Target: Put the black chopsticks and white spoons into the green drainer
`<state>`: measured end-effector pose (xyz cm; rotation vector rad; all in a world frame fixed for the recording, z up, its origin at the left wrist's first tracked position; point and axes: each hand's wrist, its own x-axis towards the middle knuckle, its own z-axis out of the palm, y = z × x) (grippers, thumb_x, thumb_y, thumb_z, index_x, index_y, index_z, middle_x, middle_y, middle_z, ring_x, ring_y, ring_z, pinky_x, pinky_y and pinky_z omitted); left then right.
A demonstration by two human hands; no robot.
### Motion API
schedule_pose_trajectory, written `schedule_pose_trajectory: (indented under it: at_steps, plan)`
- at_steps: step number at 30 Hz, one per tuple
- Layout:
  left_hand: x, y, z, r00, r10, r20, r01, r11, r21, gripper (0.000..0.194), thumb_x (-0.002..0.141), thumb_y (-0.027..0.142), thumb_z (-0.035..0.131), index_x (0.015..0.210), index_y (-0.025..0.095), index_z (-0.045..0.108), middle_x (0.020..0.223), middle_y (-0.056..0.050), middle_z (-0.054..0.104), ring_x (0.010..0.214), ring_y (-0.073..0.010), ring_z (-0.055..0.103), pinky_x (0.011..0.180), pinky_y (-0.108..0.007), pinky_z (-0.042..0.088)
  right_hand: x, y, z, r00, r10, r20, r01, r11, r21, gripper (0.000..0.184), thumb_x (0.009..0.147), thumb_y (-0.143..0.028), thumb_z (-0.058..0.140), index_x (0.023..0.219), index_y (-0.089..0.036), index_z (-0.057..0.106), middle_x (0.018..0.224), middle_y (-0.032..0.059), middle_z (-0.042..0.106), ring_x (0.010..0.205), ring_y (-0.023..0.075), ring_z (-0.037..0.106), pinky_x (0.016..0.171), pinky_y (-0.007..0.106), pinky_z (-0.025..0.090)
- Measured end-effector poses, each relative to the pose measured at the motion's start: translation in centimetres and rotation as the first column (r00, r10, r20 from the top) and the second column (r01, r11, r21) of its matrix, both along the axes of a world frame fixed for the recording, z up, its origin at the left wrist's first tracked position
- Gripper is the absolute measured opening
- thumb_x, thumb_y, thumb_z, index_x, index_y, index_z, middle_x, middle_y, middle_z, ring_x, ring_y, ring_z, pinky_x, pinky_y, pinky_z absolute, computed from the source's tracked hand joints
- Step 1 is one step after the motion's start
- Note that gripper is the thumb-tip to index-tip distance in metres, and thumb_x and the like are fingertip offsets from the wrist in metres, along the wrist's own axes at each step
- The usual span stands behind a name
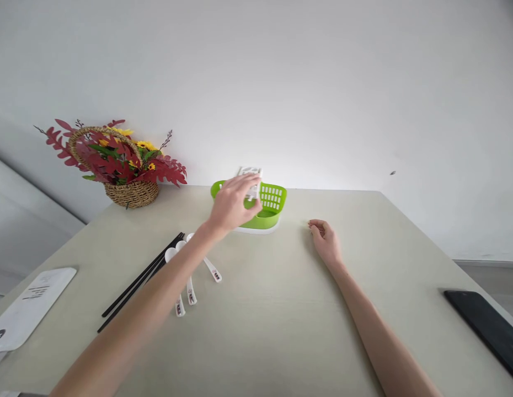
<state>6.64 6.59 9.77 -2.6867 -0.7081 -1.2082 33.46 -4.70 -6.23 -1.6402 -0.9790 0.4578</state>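
My left hand point(234, 202) reaches over the front left of a green plastic basket point(260, 222) with slotted walls. Its thumb and fingers are apart, and the fingers overlap a white card-like piece point(250, 171) with grey print at the back of the basket. The piece seems to stand behind the fingers; the palm side is partly hidden. A white tray point(268, 230) shows beneath the basket. To the right, my right hand point(326, 242) rests on the table with loosely curled fingers, and I see nothing in it. White spoons point(215, 271) lie beside my left forearm.
Black chopsticks point(136, 284) lie left of the spoons. A white board point(37, 303) with print is at the left edge. A wicker basket point(132, 194) of red leaves and yellow flowers stands at the back left. A black phone point(484, 325) lies at the right edge.
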Motion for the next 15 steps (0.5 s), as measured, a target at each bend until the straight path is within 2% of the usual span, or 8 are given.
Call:
schedule_pose_trajectory:
  at_steps: [3,7,10,15]
  plan:
    - [-4.2,2.4,0.2,0.998,0.003,0.060,-0.004,1.000,0.011,0.043,0.086,0.026,0.068,0.129,0.021,0.071,0.136,-0.007,0.074,0.130,-0.0265,0.067,0.118,-0.046,0.048,0.0,0.0,0.0,1.000,0.001,-0.006,-0.001,1.000,-0.010,0.030,0.090,-0.041,0.054,0.109,-0.024,0.070,0.118,0.0083,0.077,0.104,0.0255,0.072,0.098,0.044,0.052]
    - [-8.9,3.9,0.5,0.991,0.069,0.110,-0.070,0.998,0.009,0.038,0.085,0.026,0.068,0.122,0.023,0.074,0.131,-0.005,0.076,0.127,-0.0264,0.069,0.117,-0.045,0.050,0.0,-0.1,0.0,1.000,0.010,-0.003,-0.010,1.000,-0.009,0.028,0.090,-0.041,0.055,0.108,-0.025,0.070,0.118,0.0080,0.077,0.105,0.0256,0.071,0.099,0.044,0.052]
    - [-10.9,4.1,0.8,0.981,0.154,0.115,-0.153,0.988,-0.013,0.036,0.085,0.026,0.068,0.120,0.023,0.075,0.131,-0.004,0.076,0.128,-0.0274,0.069,0.117,-0.045,0.049,-0.1,-0.1,0.0,1.000,0.015,0.001,-0.015,1.000,-0.003,0.028,0.090,-0.040,0.054,0.108,-0.025,0.070,0.118,0.0082,0.077,0.107,0.0258,0.071,0.101,0.044,0.051]
    - [-12.6,3.9,1.0,0.969,0.219,0.113,-0.218,0.976,-0.021,0.037,0.085,0.026,0.067,0.121,0.023,0.075,0.132,-0.005,0.076,0.129,-0.0280,0.067,0.118,-0.045,0.047,-0.1,-0.1,-0.1,1.000,0.014,0.013,-0.014,1.000,0.002,0.029,0.090,-0.040,0.055,0.108,-0.024,0.070,0.117,0.0092,0.077,0.106,0.0265,0.071,0.100,0.046,0.051]
